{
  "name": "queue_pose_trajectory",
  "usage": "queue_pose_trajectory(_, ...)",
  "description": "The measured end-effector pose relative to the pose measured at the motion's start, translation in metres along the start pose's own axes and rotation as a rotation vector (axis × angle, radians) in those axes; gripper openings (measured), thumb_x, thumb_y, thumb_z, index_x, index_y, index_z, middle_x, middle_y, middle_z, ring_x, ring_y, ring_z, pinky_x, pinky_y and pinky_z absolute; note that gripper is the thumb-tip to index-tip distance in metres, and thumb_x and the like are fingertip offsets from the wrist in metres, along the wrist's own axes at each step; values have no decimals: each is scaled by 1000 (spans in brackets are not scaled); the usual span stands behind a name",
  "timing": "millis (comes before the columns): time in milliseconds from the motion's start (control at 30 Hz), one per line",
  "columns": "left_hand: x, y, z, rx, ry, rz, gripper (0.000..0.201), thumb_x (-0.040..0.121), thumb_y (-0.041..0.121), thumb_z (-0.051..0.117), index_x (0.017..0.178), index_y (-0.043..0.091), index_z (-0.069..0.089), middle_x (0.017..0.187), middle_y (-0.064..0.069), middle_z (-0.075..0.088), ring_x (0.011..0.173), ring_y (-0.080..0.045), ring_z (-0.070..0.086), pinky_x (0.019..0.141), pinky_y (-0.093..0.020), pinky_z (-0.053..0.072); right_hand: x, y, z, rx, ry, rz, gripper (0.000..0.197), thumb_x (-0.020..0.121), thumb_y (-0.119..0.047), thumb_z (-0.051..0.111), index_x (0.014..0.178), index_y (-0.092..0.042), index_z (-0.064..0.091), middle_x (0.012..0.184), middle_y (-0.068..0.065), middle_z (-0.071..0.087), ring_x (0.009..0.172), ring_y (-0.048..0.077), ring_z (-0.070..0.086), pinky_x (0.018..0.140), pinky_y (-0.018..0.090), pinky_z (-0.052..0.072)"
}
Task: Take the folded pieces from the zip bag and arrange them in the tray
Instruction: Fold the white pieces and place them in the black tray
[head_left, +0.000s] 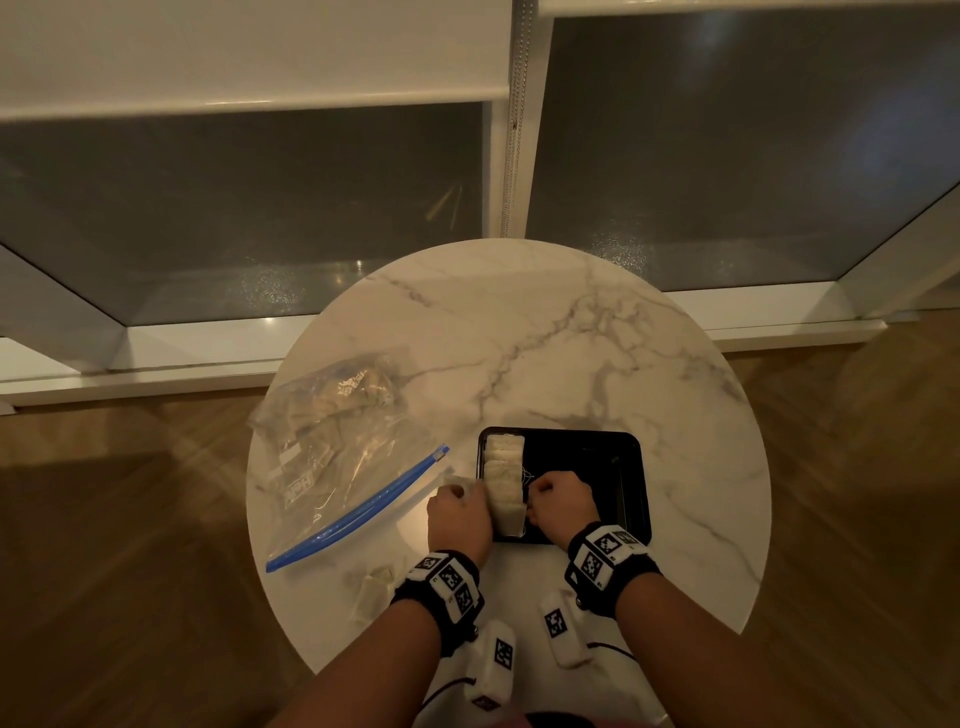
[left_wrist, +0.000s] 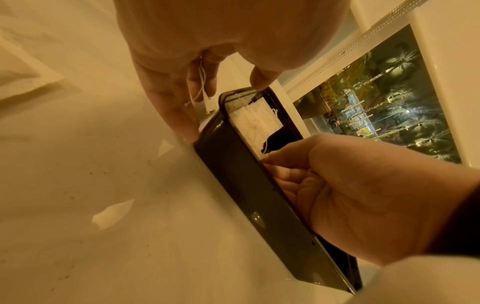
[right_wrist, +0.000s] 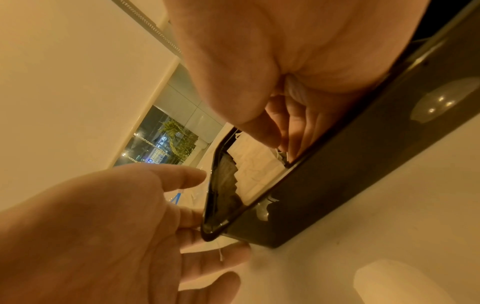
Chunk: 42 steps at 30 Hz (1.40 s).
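A black tray (head_left: 641, 493) sits on the round marble table (head_left: 519, 338). A row of white folded pieces (head_left: 503, 467) lines its left side. My right hand (head_left: 558, 499) is inside the tray, its thumb and fingers (right_wrist: 262, 131) pinching a folded piece at the near end of the row (right_wrist: 257, 166). My left hand (head_left: 460, 512) is outside the tray's left wall (left_wrist: 246, 195), its straight fingers (left_wrist: 176, 115) against the wall and the thumb at the rim. A thin white string hangs by those fingers. The clear zip bag (head_left: 332, 441) with a blue zipper lies to the left, with several pieces inside.
Two loose folded pieces (head_left: 374, 587) lie near the table's front left edge. Two white marker-tagged devices (head_left: 493, 660) rest at the front edge between my forearms. The tray's right part (head_left: 587, 467) is bare. Windows stand beyond the table, and wood floor surrounds it.
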<state>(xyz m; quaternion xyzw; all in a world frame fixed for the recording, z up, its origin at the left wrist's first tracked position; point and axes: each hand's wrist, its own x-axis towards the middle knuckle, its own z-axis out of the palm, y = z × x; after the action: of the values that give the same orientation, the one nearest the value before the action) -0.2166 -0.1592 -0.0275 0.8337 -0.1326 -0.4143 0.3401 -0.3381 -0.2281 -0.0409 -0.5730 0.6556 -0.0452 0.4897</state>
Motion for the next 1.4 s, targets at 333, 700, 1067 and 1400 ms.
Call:
queue_pose_trajectory(333,-15,-4,-19,81,76,236,28,104,29,44,115,14,64,105,5,58,98,-14,56,89,-29,45,-3,-2,-3,14,28,-3,14,92,-16,56,92,-25,67,92,1,70,84,16,68,73,31,59)
queue_pose_trajectory(700,-39,2,-29,-198,-145,362,35,100,12,57,126,31,45,98,5,72,83,-9,69,73,-24,56,-39,-24,-38,428,-215,-195,18,96,-30,62,110,-22,69,98,0,73,87,14,70,66,25,56)
queue_pose_trajectory(1067,-27,9,-18,-59,-170,449,13,95,21,66,106,24,73,97,7,72,88,-5,66,76,-17,53,-39,-16,-44,464,-147,-296,7,89,-7,70,96,-7,71,77,-6,71,66,-3,64,57,11,47)
queue_pose_trajectory(1400,0,6,-17,158,-39,236,28,95,24,64,122,16,63,105,2,65,94,-15,64,91,-39,56,24,18,-39,487,153,-3,15,94,-7,63,85,-20,64,93,8,68,83,19,66,71,29,58)
